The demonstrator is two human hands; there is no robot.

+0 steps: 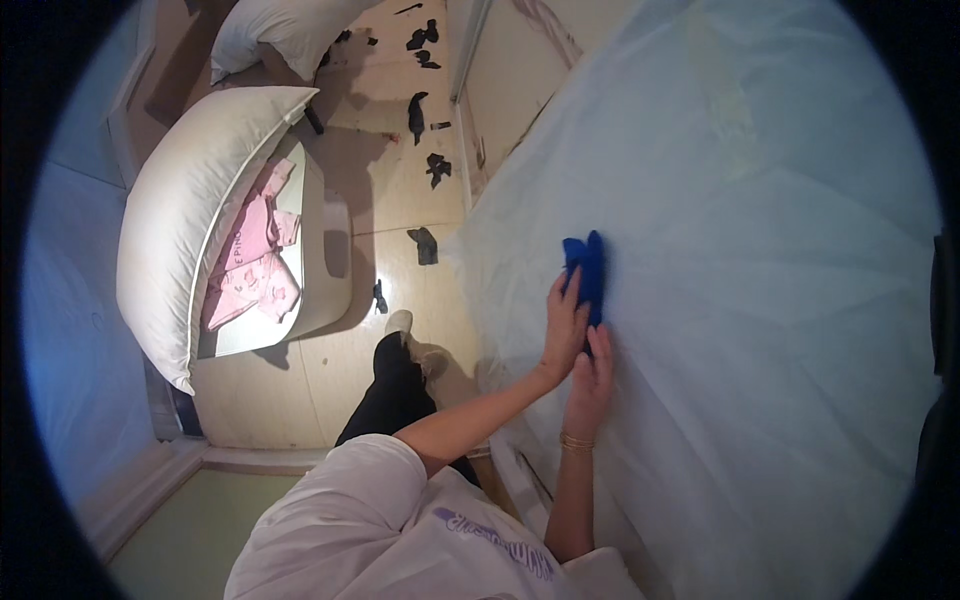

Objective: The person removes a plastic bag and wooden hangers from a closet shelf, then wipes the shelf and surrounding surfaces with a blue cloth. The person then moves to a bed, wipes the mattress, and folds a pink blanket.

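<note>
A small folded blue cloth (594, 277) lies on a pale, creased sheet (720, 315) to the right of my body. My left hand (566, 322) reaches across from the left, its fingers over the cloth's left side. At the near end of the same cloth is my right hand (592, 371), fingertips against it. Part of the cloth is hidden beneath my fingers. Thin gold-coloured bracelets (577, 441) circle my right wrist.
On the left, a white plastic bin (337, 277) holds pink printed clothes (255, 232), with a white pillow (195, 202) leaning over it. Several black socks or cloth pieces (425, 246) lie scattered on the floor (330, 397). Another pillow (285, 30) is farther off.
</note>
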